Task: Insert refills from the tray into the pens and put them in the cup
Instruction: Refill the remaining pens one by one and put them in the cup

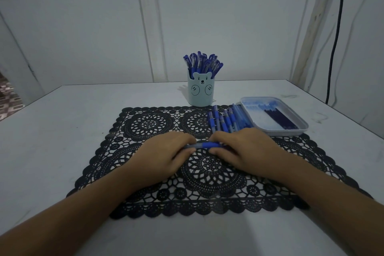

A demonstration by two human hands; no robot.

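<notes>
A blue pen (204, 145) lies level between my two hands over the middle of the black lace mat (158, 124). My left hand (164, 156) grips its left end and my right hand (243, 147) grips its right end, fingers curled round it. Just behind my right hand lies a row of several blue pens (223, 119). To their right a white tray (291, 131) holds dark refills (280, 117). A pale blue bear cup (201, 91) at the back of the mat is packed with several blue pens (202, 63).
The mat lies on a white table (62, 131) that ends at a white panelled wall. A black cable (335, 37) hangs down the wall at the right. The table's left edge drops off near a patterned floor (8, 102).
</notes>
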